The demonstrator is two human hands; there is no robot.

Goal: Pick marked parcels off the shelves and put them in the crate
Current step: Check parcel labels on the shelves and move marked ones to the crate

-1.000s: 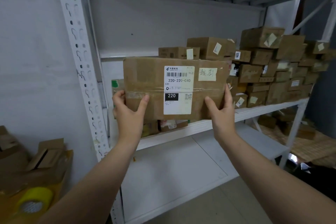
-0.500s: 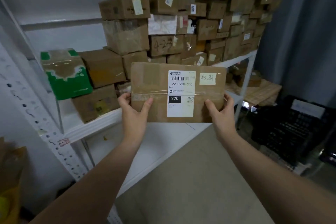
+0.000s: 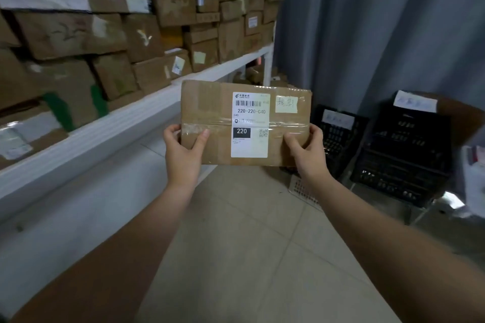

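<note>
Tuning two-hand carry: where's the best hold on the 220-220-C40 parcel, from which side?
Likely the lower short edges, one from each side, as the left hand and right hand do: the parcel is wide, flat and upright, so thumbs on front clamp it clear of the label.

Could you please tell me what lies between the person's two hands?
The parcel, held at its lower corners by left hand and right hand; head view.

I log the parcel (image 3: 210, 107): a flat brown carton, upright, label side facing me, lower corners pinched by left fingers (image 3: 202, 138) and right fingers (image 3: 291, 139). White label reads 220-220-C40. Pale handwritten note above right fingers. Black crate (image 3: 404, 155) beyond right fingers, second crate (image 3: 338, 136) nearer them; tags blurred, probably paper.
</note>
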